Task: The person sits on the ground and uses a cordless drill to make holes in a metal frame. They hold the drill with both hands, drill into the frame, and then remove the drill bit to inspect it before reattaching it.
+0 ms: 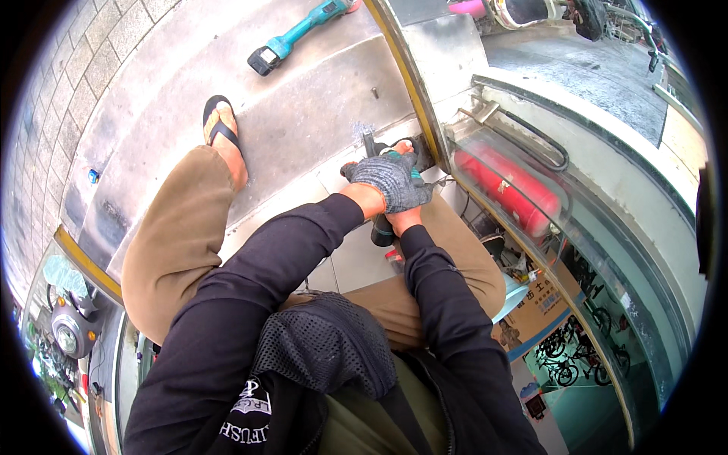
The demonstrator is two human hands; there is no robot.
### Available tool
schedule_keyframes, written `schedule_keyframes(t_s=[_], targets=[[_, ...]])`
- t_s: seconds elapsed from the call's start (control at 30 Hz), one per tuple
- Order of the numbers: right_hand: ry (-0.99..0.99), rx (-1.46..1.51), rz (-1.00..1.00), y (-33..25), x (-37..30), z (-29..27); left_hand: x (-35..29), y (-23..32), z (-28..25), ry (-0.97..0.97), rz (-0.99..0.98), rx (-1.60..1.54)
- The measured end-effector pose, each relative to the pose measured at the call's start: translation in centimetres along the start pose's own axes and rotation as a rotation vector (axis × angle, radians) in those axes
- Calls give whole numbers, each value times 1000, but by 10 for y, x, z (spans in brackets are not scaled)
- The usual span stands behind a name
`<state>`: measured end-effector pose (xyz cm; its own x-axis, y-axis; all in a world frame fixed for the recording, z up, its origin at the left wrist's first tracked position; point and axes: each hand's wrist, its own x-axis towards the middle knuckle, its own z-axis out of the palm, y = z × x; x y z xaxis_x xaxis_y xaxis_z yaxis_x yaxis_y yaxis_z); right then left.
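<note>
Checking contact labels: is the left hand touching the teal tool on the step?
Apart: head view shows grey step between the left hand and teal tool.

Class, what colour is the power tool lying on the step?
The power tool is mostly teal with a black end; see head view.

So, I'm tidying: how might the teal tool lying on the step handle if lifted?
The teal tool is probably stiff: its casing looks hard. Its blocky black end likely adds weight there and should discourage rolling.
</note>
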<state>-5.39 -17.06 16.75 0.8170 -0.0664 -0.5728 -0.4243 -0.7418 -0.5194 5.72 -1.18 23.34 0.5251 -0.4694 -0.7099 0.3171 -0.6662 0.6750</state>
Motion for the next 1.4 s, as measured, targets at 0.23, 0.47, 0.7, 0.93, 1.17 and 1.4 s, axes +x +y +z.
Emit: schedule_keyframes(t_s=[0.23,0.47,0.7,0.93,1.17,1.4], targets=[[2,-109,-57,4,1,0,3,-4,8,62,27,-8],[-46,-89,14,2,0,-3,0,-3,4,46,19,-12],[-49,-92,27,6,-3,1,1,-3,4,59,11,-46],[-44,1,104,-2,-1,-3,-1,0,-3,9,9,-34],[-38,-64,61,-13,-4,-5,-1,-2,4,52,8,-25],[-10,-20,51,27,-1,7,3,-3,10,74,22,-34]])
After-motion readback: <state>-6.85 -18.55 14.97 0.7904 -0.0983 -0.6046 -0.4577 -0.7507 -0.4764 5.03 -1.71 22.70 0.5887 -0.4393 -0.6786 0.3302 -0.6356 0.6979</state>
